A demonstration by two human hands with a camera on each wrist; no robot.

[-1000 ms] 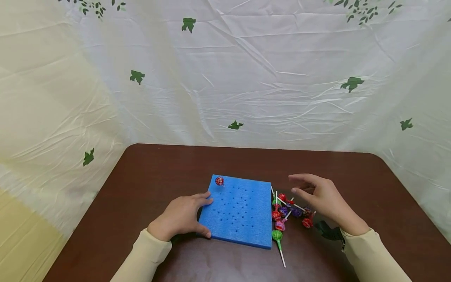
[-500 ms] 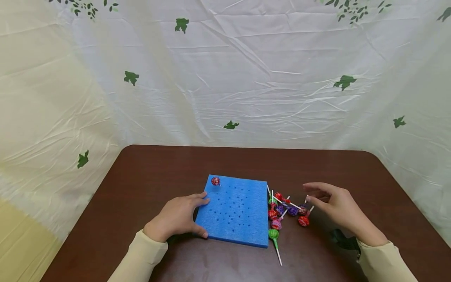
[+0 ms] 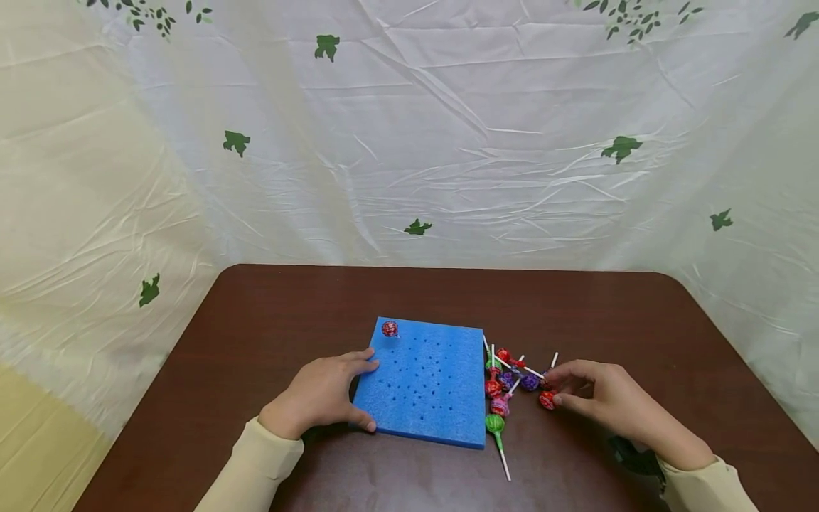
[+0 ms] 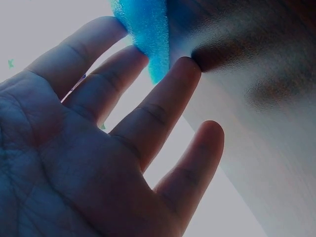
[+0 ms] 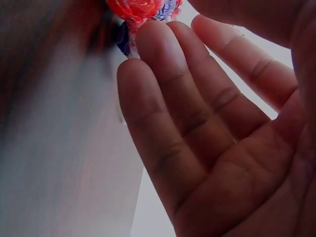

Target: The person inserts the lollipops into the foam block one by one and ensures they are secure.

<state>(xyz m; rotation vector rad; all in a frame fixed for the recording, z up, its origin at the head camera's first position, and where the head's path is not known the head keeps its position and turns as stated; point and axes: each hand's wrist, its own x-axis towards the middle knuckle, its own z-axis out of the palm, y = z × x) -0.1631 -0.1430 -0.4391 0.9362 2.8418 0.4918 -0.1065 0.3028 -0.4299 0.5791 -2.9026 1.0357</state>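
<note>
Standing lollipops in a blue foam board (image 3: 425, 380) is the work shown, judged barely begun: one red lollipop (image 3: 389, 328) stands in the far-left corner hole, and every other hole visible (rows of small dark dots across the board) is vacant. The left hand (image 3: 320, 395) rests at the board's left edge with fingers straight and spread; in the wrist view its fingertips (image 4: 106, 30) touch the foam (image 4: 145, 29), the thumb lying along the near edge. The right hand (image 3: 604, 398) is down at the right end of the pile (image 3: 508, 384), fingertips closing on a red lollipop (image 3: 547, 400); the wrist view shows that red wrapper (image 5: 134, 7) against the fingertips (image 5: 153, 37), though whether the thumb has completed the pinch cannot be told. The pile lies on the brown table (image 3: 294, 299) just beside the board's right edge: red, purple and pink heads tangled with white sticks, and a green one (image 3: 494, 424) nearest the person, its stick pointing toward the table's near edge.
</note>
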